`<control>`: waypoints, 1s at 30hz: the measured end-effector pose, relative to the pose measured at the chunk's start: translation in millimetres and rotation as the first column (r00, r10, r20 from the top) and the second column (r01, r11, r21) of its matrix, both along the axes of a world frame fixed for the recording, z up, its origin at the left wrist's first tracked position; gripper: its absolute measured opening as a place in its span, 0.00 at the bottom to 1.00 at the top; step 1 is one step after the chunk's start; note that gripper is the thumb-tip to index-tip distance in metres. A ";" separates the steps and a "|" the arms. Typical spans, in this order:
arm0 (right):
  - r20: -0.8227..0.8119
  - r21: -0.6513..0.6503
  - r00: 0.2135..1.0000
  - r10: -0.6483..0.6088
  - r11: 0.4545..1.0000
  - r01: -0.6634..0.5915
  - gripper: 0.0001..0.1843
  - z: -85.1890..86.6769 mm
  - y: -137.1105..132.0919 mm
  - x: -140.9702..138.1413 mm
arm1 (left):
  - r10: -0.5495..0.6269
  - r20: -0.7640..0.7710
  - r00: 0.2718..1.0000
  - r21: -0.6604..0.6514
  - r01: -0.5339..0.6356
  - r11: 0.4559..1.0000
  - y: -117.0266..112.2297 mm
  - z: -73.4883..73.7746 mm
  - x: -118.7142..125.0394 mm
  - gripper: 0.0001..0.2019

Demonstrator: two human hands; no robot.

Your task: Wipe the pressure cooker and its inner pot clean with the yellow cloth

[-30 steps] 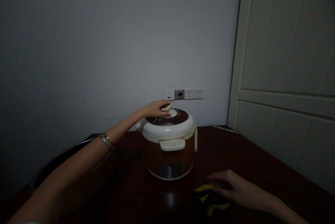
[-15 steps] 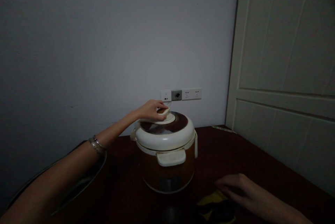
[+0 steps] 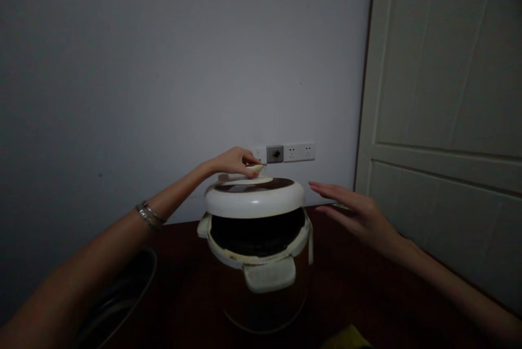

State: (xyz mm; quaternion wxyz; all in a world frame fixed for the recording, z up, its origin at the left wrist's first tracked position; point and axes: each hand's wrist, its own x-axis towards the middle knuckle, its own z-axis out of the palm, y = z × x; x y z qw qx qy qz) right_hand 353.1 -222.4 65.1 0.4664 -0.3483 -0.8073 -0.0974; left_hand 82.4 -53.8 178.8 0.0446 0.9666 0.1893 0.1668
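At the middle of the dark table (image 3: 367, 294) stands a rice cooker (image 3: 265, 284), and its lid (image 3: 255, 199) hangs level just above the open pot, with a dark gap between the lid's rim and the cooker's cream collar. The left hand (image 3: 234, 161) carries it from the far left side: its fingers (image 3: 248, 160) are curled and pinched around the small knob (image 3: 244, 178) on top of the lid. A metal bracelet (image 3: 149, 214) sits on that forearm. The right hand (image 3: 354, 213) is just right of the lid, apart from it, palm turned toward the rim, its fingers (image 3: 326, 188) straight and loosely spread, holding nothing.

The lid looks like a stiff domed shell, cream at the edge and brown on top. It is probably light enough for one hand, yet broad, so it could tip when held by the knob alone. The knob is the surest place to grip. The smooth rim would take a steadying palm but gives little purchase, and the underside may be damp.

On the near left lies a dark basin (image 3: 122, 294). At the near edge a corner of yellow cloth (image 3: 346, 338) shows. On the far wall is a socket strip (image 3: 289, 152), and a pale door (image 3: 448, 93) fills the right.
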 end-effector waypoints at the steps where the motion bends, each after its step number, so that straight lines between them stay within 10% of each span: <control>1: -0.002 0.012 1.000 0.025 1.000 -0.025 0.23 9.0 8.8 -3.2 | -0.006 -0.005 1.000 -0.042 0.006 0.999 5.3 3.7 -0.3 0.18; 10: -0.106 -0.073 0.963 0.249 0.964 -0.257 0.19 55.9 75.5 -29.6 | 0.065 -0.031 0.997 -0.187 -0.070 0.980 43.5 29.8 -0.1 0.18; 24: -0.108 0.029 0.977 0.181 0.983 -0.179 0.17 94.6 115.4 -35.0 | 0.199 0.213 0.957 -0.523 -0.060 0.850 80.8 30.9 -6.0 0.21; 30: -0.159 -0.030 0.975 0.156 0.986 -0.163 0.19 111.8 134.5 -34.7 | 0.304 0.343 0.889 -0.454 -0.127 0.882 78.7 50.2 -39.4 0.20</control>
